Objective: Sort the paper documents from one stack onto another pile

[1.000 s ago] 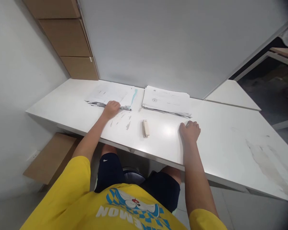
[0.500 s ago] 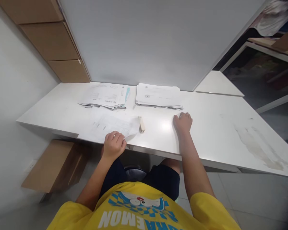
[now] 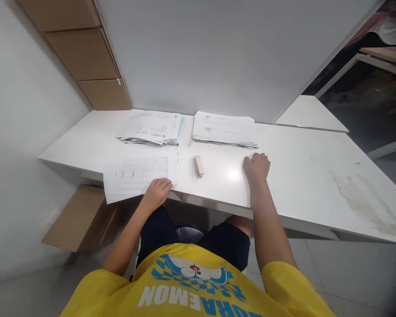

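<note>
A printed sheet of paper with a table on it lies at the front edge of the desk, its left corner hanging over the edge. My left hand is closed on the sheet's near right corner, fingers over the top. To the right of the sheet rests a small cream stapler, touched by neither hand. My right hand rests on the desktop right of the stapler, fingers curled in and nothing visible in them.
Two paper stacks lie at the back of the white desk: a left stack and a right stack. Cardboard boxes stand at the back left. Another cardboard box is below the desk's left side. A grey panel rises behind.
The sheet has come down flatter and shifted left, so its left corner now overhangs the desk edge. My left hand stays at its corner. My right hand is nearly still; the view has shifted slightly.
</note>
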Demonstrator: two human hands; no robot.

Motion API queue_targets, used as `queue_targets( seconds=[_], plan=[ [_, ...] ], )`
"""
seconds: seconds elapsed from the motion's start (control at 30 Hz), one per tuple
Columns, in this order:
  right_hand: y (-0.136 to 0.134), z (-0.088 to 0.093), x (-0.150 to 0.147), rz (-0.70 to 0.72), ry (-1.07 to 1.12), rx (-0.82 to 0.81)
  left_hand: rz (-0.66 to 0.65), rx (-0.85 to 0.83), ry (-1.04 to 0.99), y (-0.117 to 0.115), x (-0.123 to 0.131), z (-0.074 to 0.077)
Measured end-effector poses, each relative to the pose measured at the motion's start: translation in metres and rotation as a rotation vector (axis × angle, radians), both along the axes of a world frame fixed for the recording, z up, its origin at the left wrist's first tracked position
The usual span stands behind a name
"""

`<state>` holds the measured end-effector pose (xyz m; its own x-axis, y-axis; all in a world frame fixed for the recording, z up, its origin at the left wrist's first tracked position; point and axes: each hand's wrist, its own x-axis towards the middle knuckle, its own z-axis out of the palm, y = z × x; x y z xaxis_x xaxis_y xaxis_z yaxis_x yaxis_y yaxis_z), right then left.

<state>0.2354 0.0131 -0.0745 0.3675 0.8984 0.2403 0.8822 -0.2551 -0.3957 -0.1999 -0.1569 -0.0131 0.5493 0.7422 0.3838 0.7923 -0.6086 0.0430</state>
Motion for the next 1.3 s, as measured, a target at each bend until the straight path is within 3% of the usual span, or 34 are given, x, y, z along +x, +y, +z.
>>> queue_targets(
  seconds=[0.1,0.3,0.53,0.63,0.8,0.93,1.17,1.3],
  plan=[
    [-0.001,0.004,-0.002,0.009,-0.002,-0.001,-0.081,-0.100,0.114,0.003,-0.016,0.006],
    [-0.001,0.005,-0.004,-0.001,0.035,-0.019,-0.035,-0.071,0.159,0.001,-0.041,-0.002],
    [0.001,0.003,-0.003,-0.007,0.050,-0.005,-0.339,0.128,0.057,-0.006,-0.043,0.002],
    [0.001,0.003,-0.003,-0.010,0.038,0.004,-0.372,0.129,0.069,-0.005,-0.044,0.002],
    [0.001,0.004,-0.004,-0.011,0.043,0.020,-0.251,0.076,0.049,-0.006,-0.051,0.006],
    [0.001,0.004,-0.004,-0.013,0.040,0.007,-0.126,0.136,0.017,-0.016,-0.047,0.011],
    [0.002,0.003,-0.003,-0.007,0.035,-0.022,0.052,0.142,-0.083,-0.032,-0.009,0.010],
    [0.002,0.003,-0.003,0.003,0.043,-0.013,0.134,0.177,-0.125,-0.047,0.017,0.017]
  ],
)
